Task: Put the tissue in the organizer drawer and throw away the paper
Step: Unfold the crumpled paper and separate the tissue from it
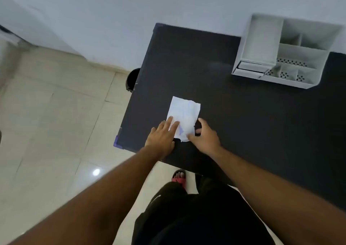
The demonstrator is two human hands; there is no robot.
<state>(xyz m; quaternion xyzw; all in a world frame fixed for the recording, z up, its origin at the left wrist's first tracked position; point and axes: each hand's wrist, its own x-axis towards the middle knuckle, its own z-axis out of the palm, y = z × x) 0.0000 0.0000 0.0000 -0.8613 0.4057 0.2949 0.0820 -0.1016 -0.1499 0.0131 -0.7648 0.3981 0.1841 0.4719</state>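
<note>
A white sheet of paper (184,113) with faint blue marks lies flat near the front left of the black table (234,113). My left hand (162,137) rests flat with its fingertips on the sheet's near left corner. My right hand (205,135) touches the near right corner, thumb and fingers spread along the edge. Neither hand has lifted the sheet. A white desk organizer (284,51) with several compartments stands at the table's far right; its small drawer (250,67) sits at the lower left and looks slightly pulled out. I see no separate tissue.
A dark round bin (133,79) stands on the tiled floor just past the table's left edge, partly hidden by it. A pale wall runs behind the table. My legs and a red sandal (179,178) are below the table's front edge.
</note>
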